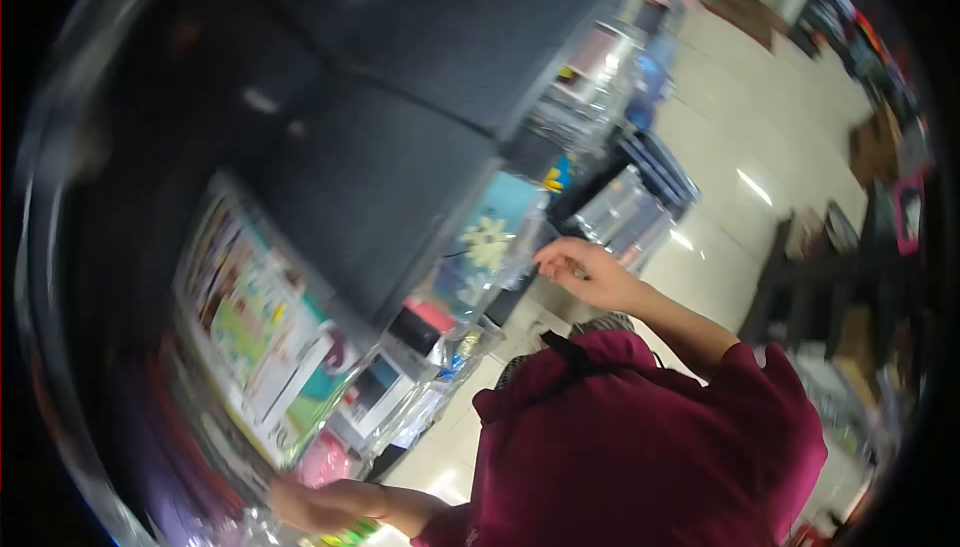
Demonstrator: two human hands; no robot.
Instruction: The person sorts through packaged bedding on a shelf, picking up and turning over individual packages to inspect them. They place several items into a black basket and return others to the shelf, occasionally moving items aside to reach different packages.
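My left hand (325, 507) is at the lower left, by the lower corner of a stack of flat packages whose top one has a colourful printed cover (265, 332). Motion smears its fingers, and whether it holds anything cannot be made out. Near the centre, my right hand (585, 269) hangs in the air with fingers loosely bent and a gap between them, nothing visible in it. Just left of it is a blue pack with a pale flower (485, 242) in clear wrap. A pink wrapped item (325, 459) lies close above my left hand.
A dark shelf surface (370, 147) fills the upper left. Wrapped goods (595, 67) line its edge, and a dark bin (640, 197) of packets stands beyond my right hand. Across the tiled floor (760, 127) are a dark rack (830, 282) and a brown carton (875, 147).
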